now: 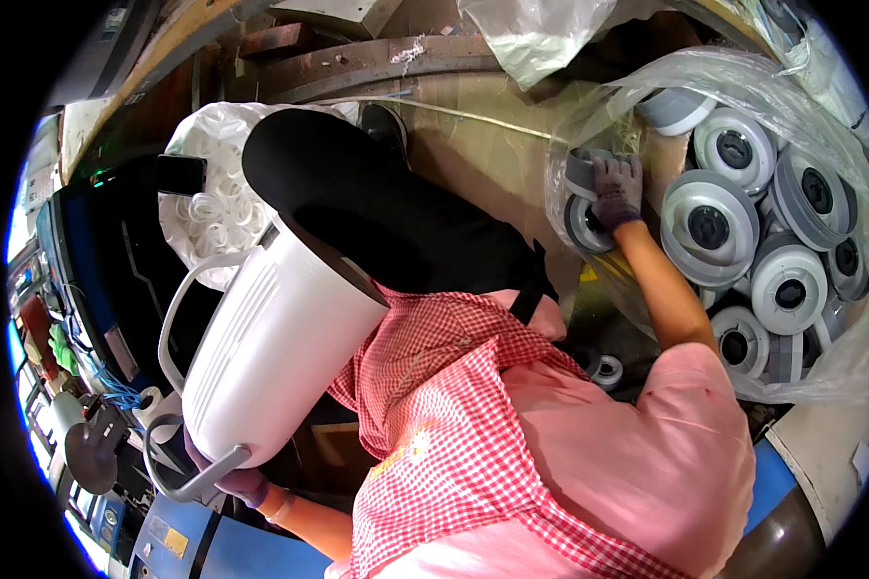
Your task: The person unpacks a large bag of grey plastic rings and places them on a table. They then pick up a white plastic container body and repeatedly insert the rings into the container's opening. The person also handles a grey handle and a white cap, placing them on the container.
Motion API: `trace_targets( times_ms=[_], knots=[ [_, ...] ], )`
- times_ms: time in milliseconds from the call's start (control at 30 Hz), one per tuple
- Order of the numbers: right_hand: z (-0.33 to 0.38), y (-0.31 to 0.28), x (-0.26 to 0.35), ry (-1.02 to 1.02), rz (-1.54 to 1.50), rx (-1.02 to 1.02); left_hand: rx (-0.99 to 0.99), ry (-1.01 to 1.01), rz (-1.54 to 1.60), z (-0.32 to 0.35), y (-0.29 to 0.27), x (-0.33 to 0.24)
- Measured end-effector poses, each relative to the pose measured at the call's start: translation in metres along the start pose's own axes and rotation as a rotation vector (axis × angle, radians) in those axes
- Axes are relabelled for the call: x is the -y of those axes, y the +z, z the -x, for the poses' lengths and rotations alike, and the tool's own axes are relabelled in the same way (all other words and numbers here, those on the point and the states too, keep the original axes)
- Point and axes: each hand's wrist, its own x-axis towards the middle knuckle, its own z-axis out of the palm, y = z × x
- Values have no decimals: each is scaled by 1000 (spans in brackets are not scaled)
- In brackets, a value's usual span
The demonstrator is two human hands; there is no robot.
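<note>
A tall white plastic jug (pixel 270 338) with a white side handle (pixel 172 328) and a grey handle (pixel 198 480) at its lower end leans across my lap at left. My left hand (pixel 246 482), in a purple glove, holds it at that lower end; most of the fingers are hidden behind it. At the right, my gloved right hand (pixel 618 188) has its fingers bent over a grey round part (pixel 580 172) at the left side of a clear plastic bag (pixel 666 72). Several grey-and-white round parts (pixel 710 227) with dark centres fill the bag.
A white bag (pixel 198 130) of white plastic rings (pixel 224 207) stands beyond the jug, with a dark phone (pixel 182 175) at its edge. My black-clad leg (pixel 386 207) stretches between the bags. Blue machinery (pixel 261 550) lies lower left. Cardboard (pixel 483 174) covers the floor ahead.
</note>
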Motion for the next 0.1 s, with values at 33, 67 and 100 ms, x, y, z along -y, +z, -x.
trace_targets(
  times_ms=[33,67,100],
  knots=[
    [4,-14,1,65,-150,-12,-47,-23,13,2,-1,2],
    [18,-50,7,119,-293,-21,-81,-30,39,6,-8,12],
    [28,-69,8,181,-436,-30,-85,-32,46,9,-7,13]
  ],
)
